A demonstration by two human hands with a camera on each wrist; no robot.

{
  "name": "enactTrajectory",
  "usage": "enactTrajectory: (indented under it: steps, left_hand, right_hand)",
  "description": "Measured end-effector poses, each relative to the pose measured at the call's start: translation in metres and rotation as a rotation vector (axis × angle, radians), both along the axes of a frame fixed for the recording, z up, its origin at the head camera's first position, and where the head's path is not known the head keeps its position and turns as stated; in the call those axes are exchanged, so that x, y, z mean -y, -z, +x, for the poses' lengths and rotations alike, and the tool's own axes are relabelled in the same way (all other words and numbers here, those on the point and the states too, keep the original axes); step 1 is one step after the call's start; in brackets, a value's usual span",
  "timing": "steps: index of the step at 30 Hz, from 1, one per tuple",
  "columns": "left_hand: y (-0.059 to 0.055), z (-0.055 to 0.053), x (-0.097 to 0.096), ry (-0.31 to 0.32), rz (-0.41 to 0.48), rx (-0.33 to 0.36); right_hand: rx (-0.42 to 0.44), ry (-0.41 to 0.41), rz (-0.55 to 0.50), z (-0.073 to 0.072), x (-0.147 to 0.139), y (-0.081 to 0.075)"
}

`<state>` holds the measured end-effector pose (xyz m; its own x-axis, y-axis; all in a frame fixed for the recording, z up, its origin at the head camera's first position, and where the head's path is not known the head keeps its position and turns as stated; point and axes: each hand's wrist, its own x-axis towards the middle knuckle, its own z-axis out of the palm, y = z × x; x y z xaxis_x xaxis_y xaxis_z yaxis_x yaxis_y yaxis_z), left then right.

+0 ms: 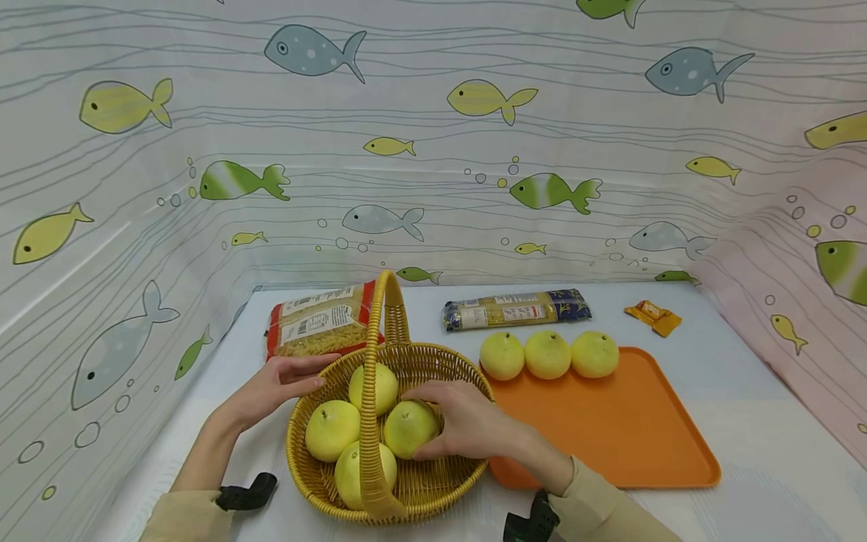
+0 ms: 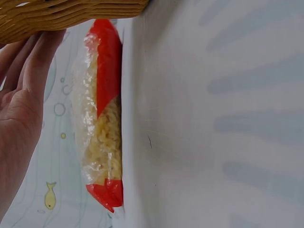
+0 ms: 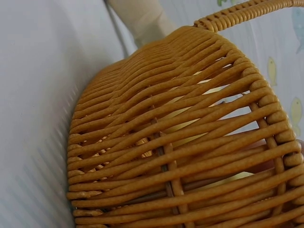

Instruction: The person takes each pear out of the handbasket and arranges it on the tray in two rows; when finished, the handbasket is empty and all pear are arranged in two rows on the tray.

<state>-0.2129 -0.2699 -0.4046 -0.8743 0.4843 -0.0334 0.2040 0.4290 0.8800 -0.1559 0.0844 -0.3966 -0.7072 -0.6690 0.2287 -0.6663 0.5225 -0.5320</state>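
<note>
Leftward, the left hand point(image 1: 281, 388), fingers extended, its grip relaxed, touches the wicker basket point(image 1: 440, 482) at lower centre; inside, one yellow-green fruit point(image 1: 409, 430) sits grasped by the right hand point(image 1: 470, 421); an orange tray point(image 1: 609, 429) lies lower right.

I face pale walls point(image 1: 433, 45) printed with grey-blue, green, yellow fish point(image 1: 308, 50) and bubbles point(image 1: 87, 435); below me, white tabletop point(image 1: 759, 440), faint greyish stripes point(image 2: 256, 77); soft light.

The fruit point(image 1: 409, 430) in the right hand point(image 1: 463, 420) looks matt to me; around that grip, ridged, faintly glossy wicker basket point(image 1: 440, 361); rightward, smooth plastic tray point(image 1: 603, 429).
</note>
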Motion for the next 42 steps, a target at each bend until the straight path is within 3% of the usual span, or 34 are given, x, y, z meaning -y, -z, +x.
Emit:
enactTrajectory:
  steps: [7,16,26,33,42]
  left_hand:
    - [0.001,-0.001,0.0,-0.01,-0.005,0.012]
    - [-0.001,0.0,0.0,-0.007,-0.004,0.005]
    - [0.001,-0.002,-0.001,0.007,0.001,-0.001]
    - [0.0,-0.001,-0.001,0.009,0.007,0.008]
    - [-0.001,0.0,0.0,0.012,0.008,0.016]
  right_hand:
    - [0.056,0.002,-0.094,-0.002,-0.001,-0.001]
    - [0.059,-0.001,-0.148,-0.003,-0.004,-0.002]
    - [0.137,0.018,-0.133,-0.002,-0.004,-0.002]
    - [0.174,0.018,-0.188,-0.002,-0.006,-0.003]
    - [0.179,0.07,-0.167,0.0,-0.019,-0.02]
